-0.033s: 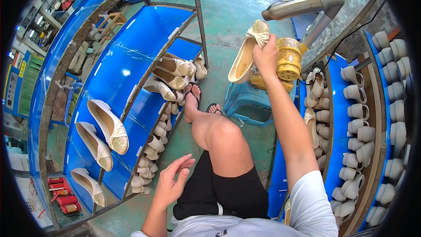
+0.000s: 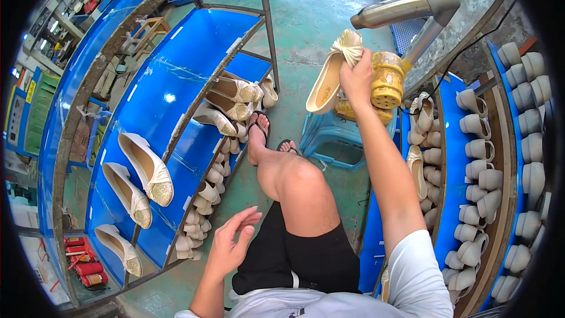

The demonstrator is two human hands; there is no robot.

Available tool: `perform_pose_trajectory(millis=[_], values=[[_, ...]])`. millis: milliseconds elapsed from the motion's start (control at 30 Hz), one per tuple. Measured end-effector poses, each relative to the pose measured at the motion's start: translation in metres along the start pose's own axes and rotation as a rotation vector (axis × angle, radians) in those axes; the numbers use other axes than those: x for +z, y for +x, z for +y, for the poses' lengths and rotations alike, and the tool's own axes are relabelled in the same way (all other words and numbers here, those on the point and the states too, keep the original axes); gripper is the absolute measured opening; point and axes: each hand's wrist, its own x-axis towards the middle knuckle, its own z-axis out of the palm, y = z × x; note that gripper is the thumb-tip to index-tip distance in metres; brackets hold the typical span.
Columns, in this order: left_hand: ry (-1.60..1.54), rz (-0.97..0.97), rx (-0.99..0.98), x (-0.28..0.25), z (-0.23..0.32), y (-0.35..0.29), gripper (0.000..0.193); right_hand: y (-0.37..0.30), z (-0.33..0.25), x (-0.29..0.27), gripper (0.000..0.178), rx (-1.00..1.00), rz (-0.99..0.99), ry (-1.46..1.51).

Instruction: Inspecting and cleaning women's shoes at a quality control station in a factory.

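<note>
My right hand (image 2: 357, 79) is closed on a cream flat shoe (image 2: 325, 89) with a glittery gold toe and a knotted band. The shoe's toe points up and away, just below the mouth of a bent metal pipe (image 2: 394, 12). Beside that hand is a yellow cylindrical blower-like machine (image 2: 387, 79) with a perforated end, resting on a blue plastic stool (image 2: 335, 141). My left hand (image 2: 231, 244) hovers by my thigh with its fingers apart, holding nothing.
On the left, a blue-shelved metal rack (image 2: 194, 41) carries similar cream shoes (image 2: 147, 168). Another blue rack (image 2: 453, 112) at the right holds many grey shoe lasts (image 2: 479, 147). A black cable (image 2: 477, 44) runs above it. Red objects (image 2: 87, 265) lie at the lower left.
The shoe in my right hand has tilted very slightly. My left hand is in the same place.
</note>
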Motion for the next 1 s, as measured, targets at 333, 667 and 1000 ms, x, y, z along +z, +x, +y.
perform_pose_trajectory(millis=[333, 667, 1000], values=[[-0.045, 0.098, 0.326, -0.002, 0.043, -0.016, 0.036, -0.156, -0.118, -0.113, 0.055, -0.193, 0.032, 0.601], [-0.004, 0.115, 0.735, 0.006, 0.084, -0.057, 0.051, -0.307, -0.152, -0.145, 0.066, -0.448, -0.444, 0.765], [0.170, 0.236, 0.811, 0.020, 0.070, -0.079, 0.038, -0.332, -0.137, -0.150, 0.064, -0.433, -0.534, 0.809]])
